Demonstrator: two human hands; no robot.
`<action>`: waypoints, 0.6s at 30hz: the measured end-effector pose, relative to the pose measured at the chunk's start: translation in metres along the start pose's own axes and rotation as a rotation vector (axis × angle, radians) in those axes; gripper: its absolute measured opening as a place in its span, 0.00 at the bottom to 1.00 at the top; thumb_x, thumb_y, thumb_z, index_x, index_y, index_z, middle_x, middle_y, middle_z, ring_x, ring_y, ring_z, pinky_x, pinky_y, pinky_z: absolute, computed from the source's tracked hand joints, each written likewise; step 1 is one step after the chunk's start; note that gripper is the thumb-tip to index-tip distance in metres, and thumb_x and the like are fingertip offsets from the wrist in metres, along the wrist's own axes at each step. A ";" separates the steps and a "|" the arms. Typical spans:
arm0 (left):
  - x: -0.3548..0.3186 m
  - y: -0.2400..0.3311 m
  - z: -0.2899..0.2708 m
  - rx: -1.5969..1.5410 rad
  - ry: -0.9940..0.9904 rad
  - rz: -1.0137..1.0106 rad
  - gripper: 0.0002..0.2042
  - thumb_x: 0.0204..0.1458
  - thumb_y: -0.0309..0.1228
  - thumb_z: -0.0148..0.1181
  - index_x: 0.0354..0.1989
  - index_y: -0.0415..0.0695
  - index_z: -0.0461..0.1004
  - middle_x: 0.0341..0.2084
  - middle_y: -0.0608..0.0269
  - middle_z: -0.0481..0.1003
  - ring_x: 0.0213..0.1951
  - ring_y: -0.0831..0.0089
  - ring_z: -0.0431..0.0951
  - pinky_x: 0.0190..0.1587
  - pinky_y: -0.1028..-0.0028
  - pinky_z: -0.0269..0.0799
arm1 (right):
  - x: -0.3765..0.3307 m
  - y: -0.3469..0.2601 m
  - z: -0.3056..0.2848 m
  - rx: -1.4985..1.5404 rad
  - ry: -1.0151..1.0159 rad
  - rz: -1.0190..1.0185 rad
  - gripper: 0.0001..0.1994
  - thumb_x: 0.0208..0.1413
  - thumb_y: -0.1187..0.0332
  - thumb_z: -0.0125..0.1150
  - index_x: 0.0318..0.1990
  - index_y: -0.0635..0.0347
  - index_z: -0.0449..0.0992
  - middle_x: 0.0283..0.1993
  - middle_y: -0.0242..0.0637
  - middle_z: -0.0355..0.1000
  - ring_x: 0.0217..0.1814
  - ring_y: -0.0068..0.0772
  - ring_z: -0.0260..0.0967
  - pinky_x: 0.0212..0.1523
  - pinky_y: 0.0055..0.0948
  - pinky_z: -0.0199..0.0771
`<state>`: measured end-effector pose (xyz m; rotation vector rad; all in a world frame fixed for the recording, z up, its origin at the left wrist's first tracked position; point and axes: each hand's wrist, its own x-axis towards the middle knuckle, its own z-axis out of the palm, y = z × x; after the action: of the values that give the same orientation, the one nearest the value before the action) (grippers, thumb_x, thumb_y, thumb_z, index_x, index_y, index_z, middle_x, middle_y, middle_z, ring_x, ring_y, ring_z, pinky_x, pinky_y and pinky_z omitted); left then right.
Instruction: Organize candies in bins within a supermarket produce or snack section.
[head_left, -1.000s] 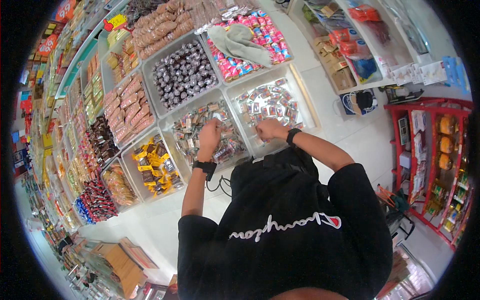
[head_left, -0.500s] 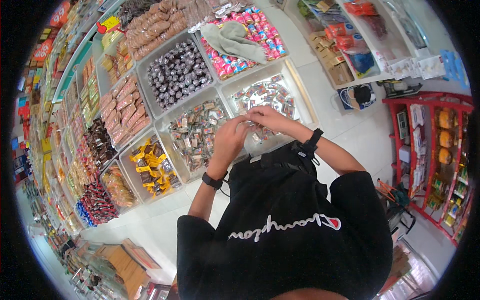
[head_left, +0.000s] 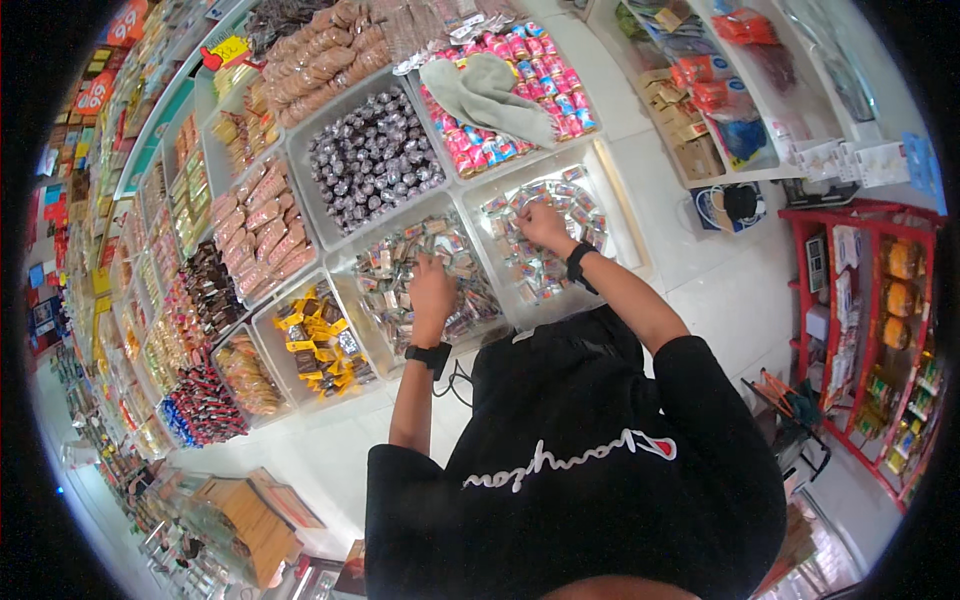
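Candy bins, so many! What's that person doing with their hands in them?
A person in a black shirt leans over clear bins of wrapped sweets. The left hand is down in the middle bin of mixed wrapped candies. The right hand is in the next bin, among silvery red-and-blue packets. A grey cloth lies over the pink sweets behind.

Half a second after meeting over the divider between two bins, the hands have parted: the left hand [head_left: 432, 290] is back down among the wrapped candies in the middle bin [head_left: 345, 275], while the right hand [head_left: 545, 225] has reached out into the neighbouring bin of silver-wrapped sweets [head_left: 625, 205].
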<state>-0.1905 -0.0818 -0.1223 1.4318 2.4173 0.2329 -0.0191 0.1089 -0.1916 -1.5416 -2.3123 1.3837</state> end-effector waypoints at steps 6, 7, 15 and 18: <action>-0.002 -0.015 0.026 0.097 -0.057 0.047 0.17 0.42 0.29 0.60 0.42 0.42 0.68 0.43 0.54 0.68 0.47 0.55 0.69 0.44 0.57 0.69 | 0.001 -0.011 -0.005 -0.176 -0.025 -0.017 0.11 0.44 0.58 0.62 0.26 0.56 0.76 0.29 0.41 0.74 0.34 0.45 0.73 0.33 0.43 0.70; -0.001 -0.015 0.026 0.115 -0.069 0.031 0.16 0.42 0.29 0.61 0.40 0.42 0.68 0.42 0.54 0.69 0.47 0.54 0.69 0.44 0.58 0.69 | 0.002 -0.012 -0.007 -0.203 -0.033 -0.028 0.11 0.44 0.59 0.62 0.25 0.56 0.77 0.29 0.42 0.74 0.34 0.45 0.73 0.33 0.43 0.70; 0.007 -0.013 0.017 0.059 -0.069 0.003 0.14 0.39 0.30 0.63 0.36 0.42 0.69 0.38 0.56 0.71 0.45 0.55 0.71 0.44 0.59 0.70 | 0.003 -0.007 -0.002 -0.246 -0.029 -0.072 0.13 0.47 0.55 0.60 0.26 0.55 0.78 0.26 0.40 0.74 0.30 0.45 0.73 0.30 0.42 0.70; 0.006 -0.017 0.015 -0.008 -0.022 0.116 0.12 0.39 0.30 0.63 0.33 0.43 0.70 0.35 0.58 0.73 0.43 0.57 0.71 0.43 0.59 0.70 | -0.001 -0.019 -0.010 -0.295 -0.037 -0.051 0.14 0.48 0.55 0.59 0.26 0.56 0.78 0.26 0.41 0.74 0.30 0.46 0.72 0.29 0.42 0.70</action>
<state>-0.2017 -0.0854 -0.1427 1.5641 2.3163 0.2523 -0.0272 0.1123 -0.1723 -1.5204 -2.6569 1.1088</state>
